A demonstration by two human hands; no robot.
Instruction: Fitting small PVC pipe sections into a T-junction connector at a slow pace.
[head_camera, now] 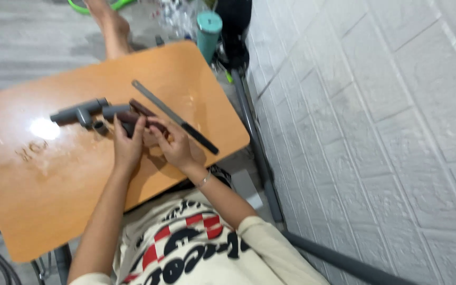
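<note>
Both my hands meet near the middle of the orange wooden table. My left hand grips a grey pipe piece that sticks out to the left of my fingers. My right hand pinches a dark brown flat strip, held against the pipe. A grey T-shaped pipe fitting lies just left of my hands, with a small grey ring beside it. A long grey metal file with a black handle lies diagonally just beyond my right hand.
A teal cup stands past the table's far edge. A person's bare foot rests on the floor beyond the table. A white brick-pattern wall fills the right side. A grey pipe runs along the wall's foot.
</note>
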